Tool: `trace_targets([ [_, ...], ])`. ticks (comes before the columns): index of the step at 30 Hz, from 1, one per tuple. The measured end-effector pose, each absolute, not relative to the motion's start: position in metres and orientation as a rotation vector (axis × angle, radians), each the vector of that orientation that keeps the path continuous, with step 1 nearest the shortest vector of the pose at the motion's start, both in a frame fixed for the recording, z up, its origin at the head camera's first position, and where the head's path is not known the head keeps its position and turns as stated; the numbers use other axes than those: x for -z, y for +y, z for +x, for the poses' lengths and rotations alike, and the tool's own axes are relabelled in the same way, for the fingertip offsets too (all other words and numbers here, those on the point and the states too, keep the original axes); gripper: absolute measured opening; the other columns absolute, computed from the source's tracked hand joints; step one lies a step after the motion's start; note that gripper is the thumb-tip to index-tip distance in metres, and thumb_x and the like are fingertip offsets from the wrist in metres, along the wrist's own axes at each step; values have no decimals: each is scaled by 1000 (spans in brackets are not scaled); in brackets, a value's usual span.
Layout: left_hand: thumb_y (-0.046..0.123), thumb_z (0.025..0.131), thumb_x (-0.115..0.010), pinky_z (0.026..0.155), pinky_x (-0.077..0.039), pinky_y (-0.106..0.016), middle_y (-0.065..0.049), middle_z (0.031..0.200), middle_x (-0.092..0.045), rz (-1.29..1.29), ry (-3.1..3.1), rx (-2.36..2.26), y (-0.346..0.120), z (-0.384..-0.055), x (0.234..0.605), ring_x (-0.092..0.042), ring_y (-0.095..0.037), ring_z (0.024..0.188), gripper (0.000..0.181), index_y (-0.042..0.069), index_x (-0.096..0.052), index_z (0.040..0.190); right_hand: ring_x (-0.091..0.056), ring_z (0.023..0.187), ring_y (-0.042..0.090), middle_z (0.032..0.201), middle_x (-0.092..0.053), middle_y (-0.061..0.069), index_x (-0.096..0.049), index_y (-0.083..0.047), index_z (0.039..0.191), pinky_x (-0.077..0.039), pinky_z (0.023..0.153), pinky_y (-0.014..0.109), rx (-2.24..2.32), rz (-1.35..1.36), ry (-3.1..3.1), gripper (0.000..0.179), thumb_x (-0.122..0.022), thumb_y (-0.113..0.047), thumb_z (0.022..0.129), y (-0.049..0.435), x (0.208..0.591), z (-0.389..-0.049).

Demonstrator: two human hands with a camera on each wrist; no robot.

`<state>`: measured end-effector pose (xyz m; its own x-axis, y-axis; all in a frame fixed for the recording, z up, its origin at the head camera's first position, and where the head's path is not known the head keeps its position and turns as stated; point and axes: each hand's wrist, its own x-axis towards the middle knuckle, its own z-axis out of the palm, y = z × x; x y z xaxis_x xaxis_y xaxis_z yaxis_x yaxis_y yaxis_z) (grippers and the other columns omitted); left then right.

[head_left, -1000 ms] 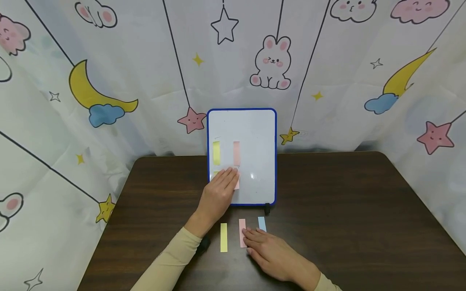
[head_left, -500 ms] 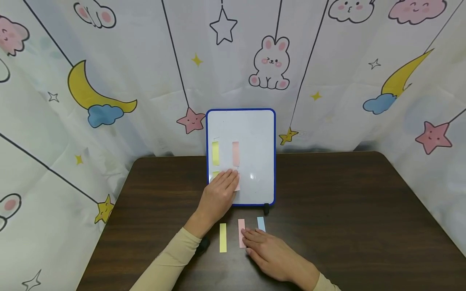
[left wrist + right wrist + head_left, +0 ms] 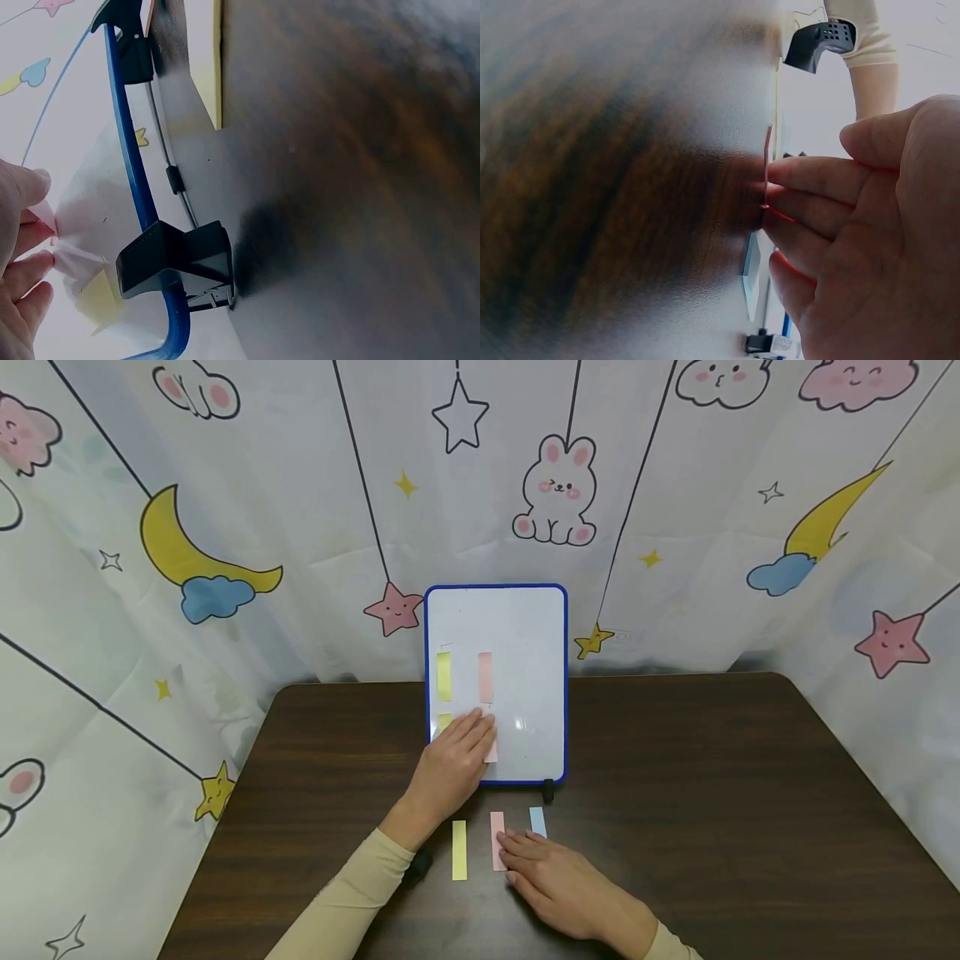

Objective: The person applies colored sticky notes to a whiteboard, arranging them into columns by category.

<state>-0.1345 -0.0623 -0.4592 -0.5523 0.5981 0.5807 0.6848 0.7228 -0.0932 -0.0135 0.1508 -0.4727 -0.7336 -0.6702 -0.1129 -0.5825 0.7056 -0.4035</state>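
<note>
In the head view my left hand [image 3: 450,762] lies over the lower left of a blue-framed whiteboard [image 3: 529,635]. Its fairly straight fingers touch a pink sticky strip [image 3: 491,753], partly hidden beneath them. Below the board my right hand [image 3: 566,881] rests with extended fingertips on the edge of a pink strip pad [image 3: 497,843]. A blue strip pad [image 3: 537,821] shows partly behind its fingers; a yellow strip pad [image 3: 459,852] lies further left. The right wrist view shows the right fingers [image 3: 817,176] touching the pink pad's edge, thumb apart.
On the board, an upper yellow strip [image 3: 444,677] and an upper pink strip [image 3: 485,677] are stuck above a lower yellow strip [image 3: 445,720], partly covered. A black stand foot [image 3: 548,791] supports the board on the dark wooden table [image 3: 712,793]. A patterned curtain [image 3: 300,460] hangs behind.
The pink strip under my left hand has slid slightly down the board, its lower end showing more below the fingers. My right hand has stayed on the pink pad.
</note>
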Motion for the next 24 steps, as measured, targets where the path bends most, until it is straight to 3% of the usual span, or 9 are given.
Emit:
trace_targets([
  [24,19,88,-80,112,-49,-41,-10,136,-68,-925,-2328,132,-64,-130,460,-63,-27,131,46,4,-69,130,-47,146,23,157,-50,2,-54,-12,148,-41,119,49,510,-948,2682,47,-39,-34,110,147,470,-12],
])
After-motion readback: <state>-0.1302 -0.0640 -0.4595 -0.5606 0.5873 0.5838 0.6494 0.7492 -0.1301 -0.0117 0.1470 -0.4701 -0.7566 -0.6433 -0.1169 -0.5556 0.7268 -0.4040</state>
